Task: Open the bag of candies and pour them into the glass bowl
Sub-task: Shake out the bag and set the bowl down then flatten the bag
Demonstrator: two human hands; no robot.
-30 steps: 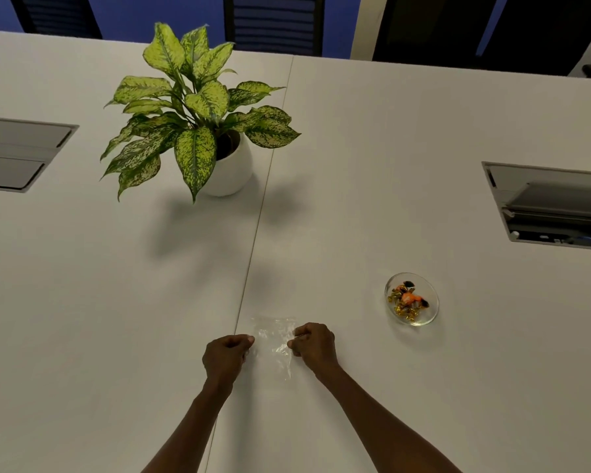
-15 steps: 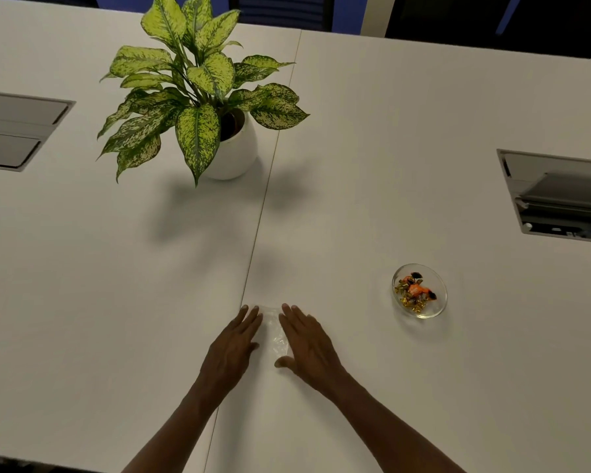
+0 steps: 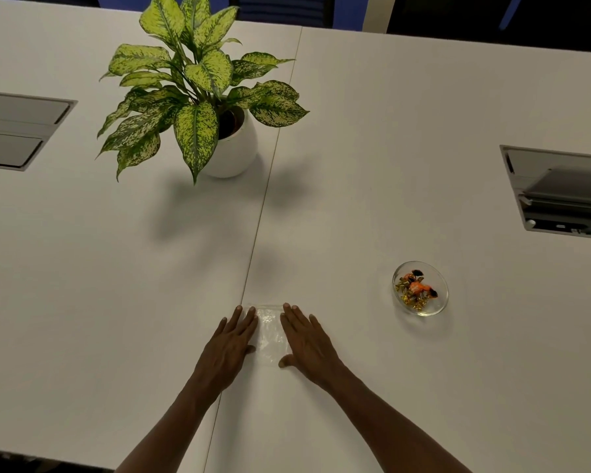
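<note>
Crinkled clear plastic bag (image 3: 269,331), glossy glass bowl (image 3: 439,303), matt white table (image 3: 82,285).

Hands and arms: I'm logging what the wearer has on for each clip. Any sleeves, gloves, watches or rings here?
Nothing worn shows. The left hand and right hand are bare, with no gloves, and no rings can be made out. Both wrists are free of watch or band, and the forearms are uncovered down to the bottom edge of the picture, so any sleeve would lie beyond view.
</note>
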